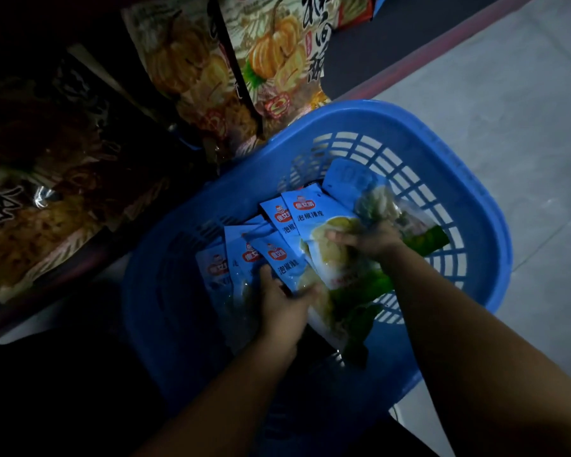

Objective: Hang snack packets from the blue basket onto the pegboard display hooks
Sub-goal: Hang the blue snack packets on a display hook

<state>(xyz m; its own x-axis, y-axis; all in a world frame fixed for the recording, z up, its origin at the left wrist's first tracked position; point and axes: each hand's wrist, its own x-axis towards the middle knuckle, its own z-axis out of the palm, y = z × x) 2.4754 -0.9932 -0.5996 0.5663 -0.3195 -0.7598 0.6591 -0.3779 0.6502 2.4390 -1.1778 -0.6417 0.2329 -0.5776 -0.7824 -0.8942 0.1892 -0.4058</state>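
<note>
Packets fill the blue basket [468,179]: at least six light-blue snack packets [279,262] can be counted, fanned and overlapping from the basket's left wall toward its middle, though more may lie hidden beneath. All carry the same red logo and a clear window at the bottom. Green-ended packets [432,239] poke out under them toward the right wall; their number cannot be told.

Both of the person's hands are in the basket. The left hand [285,303] grasps the lower ends of the fanned packets, thumb across the front. The right hand [366,240] has its fingers curled round the clear window of the topmost packet [314,225].

Two large pumpkin-printed bags [271,57] stand beyond the basket's far-left corner, with darker bags [47,153] to the left in deep shadow. Grey floor tiles [508,94] lie beyond the basket's right side. The room is dim.
</note>
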